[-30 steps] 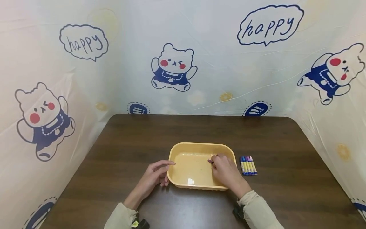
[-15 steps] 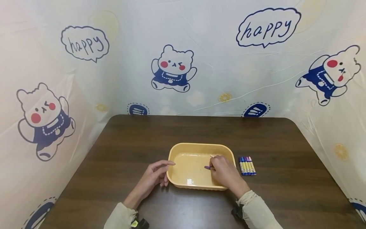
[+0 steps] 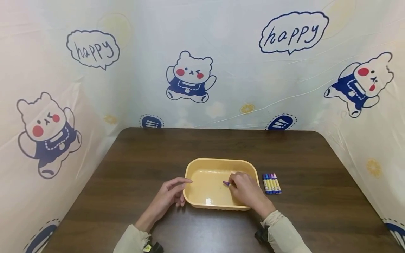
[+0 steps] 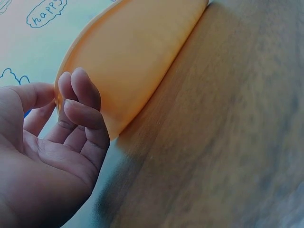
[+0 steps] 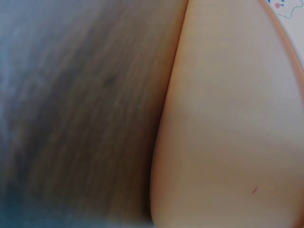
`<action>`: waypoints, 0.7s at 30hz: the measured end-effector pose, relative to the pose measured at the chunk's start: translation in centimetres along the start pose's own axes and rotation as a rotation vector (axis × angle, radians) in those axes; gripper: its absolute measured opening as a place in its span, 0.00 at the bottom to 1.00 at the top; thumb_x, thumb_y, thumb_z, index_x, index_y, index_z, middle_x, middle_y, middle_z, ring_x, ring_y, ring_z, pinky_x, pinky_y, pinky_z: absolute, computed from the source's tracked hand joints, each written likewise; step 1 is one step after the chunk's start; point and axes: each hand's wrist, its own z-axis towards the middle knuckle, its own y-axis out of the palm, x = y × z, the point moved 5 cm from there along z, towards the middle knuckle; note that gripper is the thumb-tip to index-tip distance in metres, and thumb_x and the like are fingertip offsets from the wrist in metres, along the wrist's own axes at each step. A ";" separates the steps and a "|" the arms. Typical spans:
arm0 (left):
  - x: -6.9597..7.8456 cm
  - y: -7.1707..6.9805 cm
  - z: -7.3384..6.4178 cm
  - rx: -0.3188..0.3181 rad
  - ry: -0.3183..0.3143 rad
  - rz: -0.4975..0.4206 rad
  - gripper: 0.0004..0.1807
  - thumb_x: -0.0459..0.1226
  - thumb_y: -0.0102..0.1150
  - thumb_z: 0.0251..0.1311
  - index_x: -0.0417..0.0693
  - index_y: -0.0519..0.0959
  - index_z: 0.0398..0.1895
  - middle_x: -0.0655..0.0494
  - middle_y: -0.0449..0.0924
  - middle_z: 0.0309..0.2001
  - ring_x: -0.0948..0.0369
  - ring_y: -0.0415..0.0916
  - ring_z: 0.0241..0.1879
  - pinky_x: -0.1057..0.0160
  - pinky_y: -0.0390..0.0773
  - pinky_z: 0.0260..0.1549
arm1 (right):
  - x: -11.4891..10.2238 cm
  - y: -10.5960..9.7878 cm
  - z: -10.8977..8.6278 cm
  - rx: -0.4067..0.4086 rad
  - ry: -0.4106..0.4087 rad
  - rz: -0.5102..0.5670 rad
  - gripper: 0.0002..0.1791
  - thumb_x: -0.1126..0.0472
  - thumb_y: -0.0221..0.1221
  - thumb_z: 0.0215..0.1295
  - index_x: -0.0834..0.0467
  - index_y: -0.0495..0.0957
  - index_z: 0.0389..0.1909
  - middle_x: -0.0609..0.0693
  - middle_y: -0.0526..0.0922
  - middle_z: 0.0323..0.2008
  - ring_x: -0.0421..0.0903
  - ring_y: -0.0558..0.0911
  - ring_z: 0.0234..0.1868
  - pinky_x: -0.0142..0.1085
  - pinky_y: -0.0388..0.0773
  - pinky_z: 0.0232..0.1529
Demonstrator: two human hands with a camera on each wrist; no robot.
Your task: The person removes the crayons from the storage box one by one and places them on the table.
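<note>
A pale yellow plastic basin (image 3: 207,196) stands on the table in the head view. My left hand (image 3: 169,192) holds its left rim; in the left wrist view fingers lie on both sides of the rim of the basin (image 4: 128,57). Inside the basin, toward its right side, my right hand (image 3: 248,189) pinches a purple crayon (image 3: 226,183), whose pointed end sticks out to the left of the fingers. A small pale orange tip (image 3: 233,172) shows just behind the knuckles. The right wrist view shows the basin's outer wall (image 5: 223,118), not the hand.
Several crayons (image 3: 272,183) with yellow wrappers lie side by side in a row, right of the basin. The dark wooden table (image 3: 152,147) has a printed curtain (image 3: 234,70) with bears around its back and sides.
The purple crayon's end has come further out to the left of the right hand's fingers. The right hand has shifted slightly left; the left hand stays at the rim.
</note>
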 end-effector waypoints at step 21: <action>-0.1 -0.2 -0.1 -0.016 0.012 0.008 0.18 0.38 0.51 0.74 0.34 0.74 0.60 0.52 0.74 0.20 0.58 0.75 0.19 0.67 0.71 0.18 | -0.3 -1.8 0.4 0.062 0.044 0.160 0.05 0.69 0.69 0.55 0.57 0.84 0.30 0.43 0.79 0.26 0.38 0.73 0.27 0.31 0.75 0.29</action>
